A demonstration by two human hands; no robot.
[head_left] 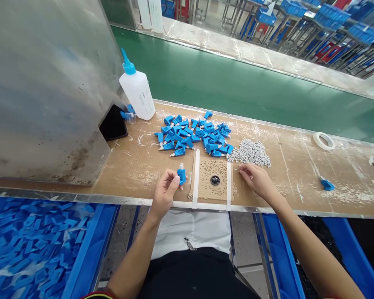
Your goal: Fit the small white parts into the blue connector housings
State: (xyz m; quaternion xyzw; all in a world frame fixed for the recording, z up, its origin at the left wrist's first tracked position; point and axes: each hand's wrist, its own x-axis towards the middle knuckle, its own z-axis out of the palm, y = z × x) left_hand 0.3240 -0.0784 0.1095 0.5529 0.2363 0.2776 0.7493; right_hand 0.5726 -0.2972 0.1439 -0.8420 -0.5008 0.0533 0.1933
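My left hand (166,192) is closed, its thumb and fingers pinching a blue plastic part (181,177) held upright with its whitish tip upward. On the other side of a taped cardboard pad (205,192), my right hand (256,179) is low over the table with fingertips pressed together. A tiny pale piece shows by those fingertips; whether they grip it is too small to tell. Just beyond that hand is a pile of small grey pieces (251,152). Many similar blue parts (179,135) lie heaped behind the pad. A round black disc (215,180) rests on the pad.
At the back left stands a white bottle (139,93) with a blue nozzle, near a black object (114,123) against a metal panel (46,91). A tape roll (324,141) and a blue piece (327,184) lie rightward. A blue bin (81,265) of blue parts sits below left. Behind runs a green belt (205,70).
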